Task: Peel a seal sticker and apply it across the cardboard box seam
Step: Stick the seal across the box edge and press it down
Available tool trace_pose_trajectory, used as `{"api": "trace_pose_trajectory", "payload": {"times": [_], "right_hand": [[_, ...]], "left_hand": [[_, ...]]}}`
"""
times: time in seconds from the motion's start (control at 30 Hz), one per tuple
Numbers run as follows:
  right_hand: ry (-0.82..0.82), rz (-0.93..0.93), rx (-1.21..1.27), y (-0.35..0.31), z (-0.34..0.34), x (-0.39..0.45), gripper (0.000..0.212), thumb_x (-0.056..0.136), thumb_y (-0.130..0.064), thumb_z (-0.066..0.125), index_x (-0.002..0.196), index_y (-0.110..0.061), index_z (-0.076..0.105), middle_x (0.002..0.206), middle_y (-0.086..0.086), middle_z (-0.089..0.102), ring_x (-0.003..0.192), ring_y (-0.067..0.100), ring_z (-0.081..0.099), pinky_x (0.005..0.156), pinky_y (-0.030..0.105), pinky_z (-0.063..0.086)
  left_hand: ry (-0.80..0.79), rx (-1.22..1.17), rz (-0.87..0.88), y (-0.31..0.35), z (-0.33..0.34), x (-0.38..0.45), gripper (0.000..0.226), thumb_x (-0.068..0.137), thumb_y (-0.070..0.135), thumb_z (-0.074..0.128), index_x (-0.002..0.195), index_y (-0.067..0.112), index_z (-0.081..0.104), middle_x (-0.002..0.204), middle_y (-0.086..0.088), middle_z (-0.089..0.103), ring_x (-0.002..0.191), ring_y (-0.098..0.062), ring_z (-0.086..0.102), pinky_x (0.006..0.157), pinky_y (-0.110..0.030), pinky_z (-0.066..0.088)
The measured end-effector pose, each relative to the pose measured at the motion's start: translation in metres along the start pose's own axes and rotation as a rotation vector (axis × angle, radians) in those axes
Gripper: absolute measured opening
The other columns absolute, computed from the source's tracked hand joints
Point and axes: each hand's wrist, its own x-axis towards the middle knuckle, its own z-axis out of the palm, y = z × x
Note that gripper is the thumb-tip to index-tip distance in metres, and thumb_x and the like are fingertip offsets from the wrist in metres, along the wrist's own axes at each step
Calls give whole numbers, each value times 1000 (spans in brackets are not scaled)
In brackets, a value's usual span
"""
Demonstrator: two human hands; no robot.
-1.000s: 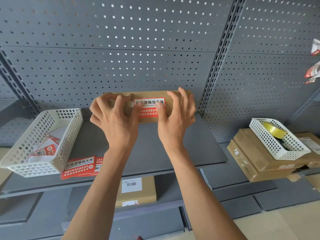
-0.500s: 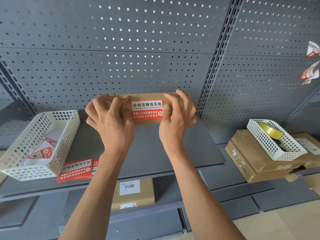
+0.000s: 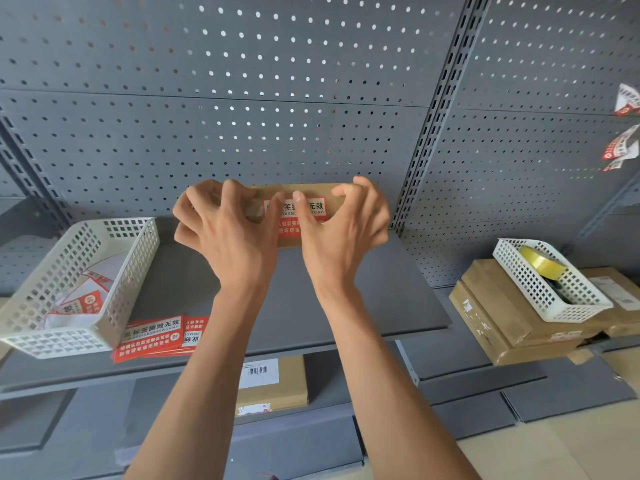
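At the back of the grey metal shelf (image 3: pixel 381 292), against the grey perforated back panel (image 3: pixel 242 126), lies the flat brown cardboard box (image 3: pixel 304 192), with the red-and-white rectangular seal sticker (image 3: pixel 317 207) folded over its near top edge, white band on top and red band down the front face; both thumbs press on the sticker's middle, side by side; the left hand (image 3: pixel 228 233) curls its fingers over the box's left end, and the right hand (image 3: pixel 346 230) curls over the right end, so each grip is closed on the box; to the left on the same shelf a loose stack of red seal-sticker sheets (image 3: pixel 152 337) lies beside a white plastic lattice basket (image 3: pixel 79 285) holding peeled backing papers; on the shelf below rests another brown carton with a barcode label (image 3: pixel 277 386); to the right, a second white basket with a yellow tape roll (image 3: pixel 540 265) sits on stacked brown cartons (image 3: pixel 495 317).
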Motion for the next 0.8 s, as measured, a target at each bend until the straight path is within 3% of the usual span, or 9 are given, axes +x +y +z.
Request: {"api": "trace_pose_trajectory", "payload": {"times": [0.27,0.4,0.67,0.8], "right_hand": [[18,11,95,12,-5,10,22,85,-38,68,101,-25,60,126,-14,57,122,21,42,89,46,39],[-6,-9,127,15,-8,11,21,86,-35,69,104,-26,63,130,-14,57,123,20,41,89,43,38],[-101,-124,180,33,-16,6,25,91,-34,70,113,-24,66,140,-9,53,133,21,40,98,33,28],[-161,-155,215,40,-18,4,28,93,-31,68,119,-21,64,146,-6,50,140,24,36,105,34,26]], "left_hand": [[-20,-58,43,-8,-3,0,21,90,44,66,90,23,64,120,-3,48,127,-35,35,100,-48,28],[-70,-65,119,-18,-9,-1,14,92,38,67,100,27,68,126,-2,48,129,-35,34,101,-44,25],[-131,-49,228,-34,-16,0,22,91,45,69,105,28,73,132,-2,48,129,-36,34,100,-47,31],[-158,-62,258,-38,-18,1,27,90,45,68,112,30,73,133,-2,47,129,-36,33,100,-46,30]]}}
